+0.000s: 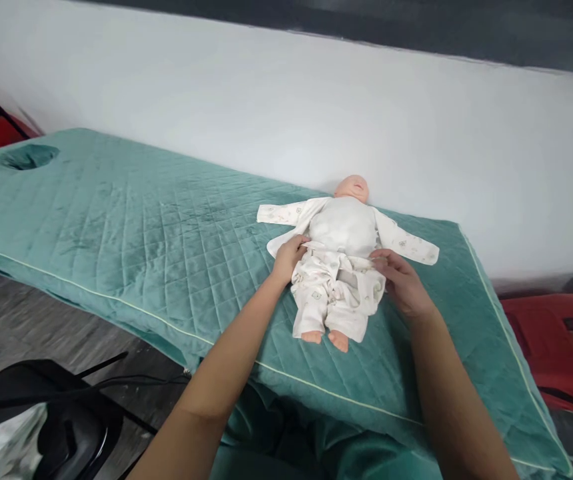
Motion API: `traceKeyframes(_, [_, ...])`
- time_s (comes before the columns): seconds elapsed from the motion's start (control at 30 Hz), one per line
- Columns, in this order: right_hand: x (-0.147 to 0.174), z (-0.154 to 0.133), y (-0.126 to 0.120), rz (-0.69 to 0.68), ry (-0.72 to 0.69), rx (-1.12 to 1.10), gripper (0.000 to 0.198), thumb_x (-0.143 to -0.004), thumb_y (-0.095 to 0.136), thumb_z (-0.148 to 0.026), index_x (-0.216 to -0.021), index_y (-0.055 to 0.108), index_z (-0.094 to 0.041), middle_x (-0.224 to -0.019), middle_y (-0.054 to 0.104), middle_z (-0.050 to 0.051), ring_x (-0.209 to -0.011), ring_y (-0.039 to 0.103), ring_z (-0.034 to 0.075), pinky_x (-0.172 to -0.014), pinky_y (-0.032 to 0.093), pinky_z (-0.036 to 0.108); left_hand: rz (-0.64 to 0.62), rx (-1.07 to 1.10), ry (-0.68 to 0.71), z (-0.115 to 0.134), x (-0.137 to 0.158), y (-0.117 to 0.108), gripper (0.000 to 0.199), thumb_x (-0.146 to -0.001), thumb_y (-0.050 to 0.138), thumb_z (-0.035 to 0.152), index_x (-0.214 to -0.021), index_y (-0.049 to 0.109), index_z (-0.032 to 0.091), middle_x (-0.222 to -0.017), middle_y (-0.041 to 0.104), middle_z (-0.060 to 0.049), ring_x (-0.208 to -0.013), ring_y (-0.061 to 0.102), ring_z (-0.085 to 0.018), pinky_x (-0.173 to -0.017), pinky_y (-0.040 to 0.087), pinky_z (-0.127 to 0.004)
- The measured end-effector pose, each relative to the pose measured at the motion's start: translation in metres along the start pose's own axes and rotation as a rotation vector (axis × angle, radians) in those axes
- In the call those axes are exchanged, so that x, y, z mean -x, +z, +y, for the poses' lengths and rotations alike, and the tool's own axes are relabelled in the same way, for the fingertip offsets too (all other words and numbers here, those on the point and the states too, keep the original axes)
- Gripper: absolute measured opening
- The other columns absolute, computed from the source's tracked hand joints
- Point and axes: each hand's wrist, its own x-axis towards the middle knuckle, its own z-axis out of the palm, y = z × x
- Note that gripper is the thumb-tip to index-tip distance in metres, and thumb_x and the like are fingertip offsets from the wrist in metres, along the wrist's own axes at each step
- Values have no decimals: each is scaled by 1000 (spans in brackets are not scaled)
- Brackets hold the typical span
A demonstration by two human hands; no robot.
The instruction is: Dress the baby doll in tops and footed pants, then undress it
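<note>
A baby doll (344, 227) lies on its back on the green quilted bed, head toward the wall and bare feet toward me. Its white patterned jacket (406, 241) is spread at both sides, with the white torso showing. Patterned white pants (311, 300) cover the legs and look bunched at the waist. My left hand (289, 259) pinches the waist cloth at the doll's left-hand side in view. On the opposite side, my right hand (400, 280) has its fingers closed on the waistband edge; the fingertips are partly hidden by cloth.
The green bed (166, 233) runs along a white wall (266, 100) and has a face hole (29, 157) at its far left. A black chair (81, 427) with cloth on it stands at lower left. A red case (561, 347) sits beyond the right edge.
</note>
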Motion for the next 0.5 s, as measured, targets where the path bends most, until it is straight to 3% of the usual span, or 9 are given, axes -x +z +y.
traceKeyframes(0.13, [-19, -9, -11, 73, -14, -17, 36, -78, 76, -47, -106, 63, -28, -68, 57, -5, -56, 49, 14, -54, 36, 27, -11, -18, 8, -1, 1, 2, 28, -85, 48, 22, -100, 71, 17, -103, 73, -8, -98, 64, -23, -90, 46, -33])
traceKeyframes(0.27, [-29, 10, -9, 86, -10, -23, 34, -77, 77, -49, -98, 64, -26, -68, 53, -5, -57, 45, 12, -55, 35, 26, -27, -51, -22, -1, 0, 1, 33, -83, 45, 20, -105, 69, 16, -106, 73, -9, -100, 64, -23, -91, 47, -32])
traceKeyframes(0.33, [-28, 21, -9, 52, -30, -5, 33, -78, 76, -50, -97, 65, -25, -70, 54, -4, -60, 47, 12, -57, 37, 26, -99, -93, -34, 1, -8, -3, 33, -80, 45, 18, -102, 69, 15, -103, 73, -9, -98, 64, -23, -87, 48, -31])
traceKeyframes(0.5, [-21, 26, -16, -80, -87, 50, 32, -80, 78, -46, -100, 66, -24, -85, 64, 0, -75, 57, 15, -69, 46, 28, -394, -182, -30, 13, -46, -16, 15, -58, 55, 12, -65, 67, 18, -70, 69, -4, -69, 60, -19, -65, 44, -27])
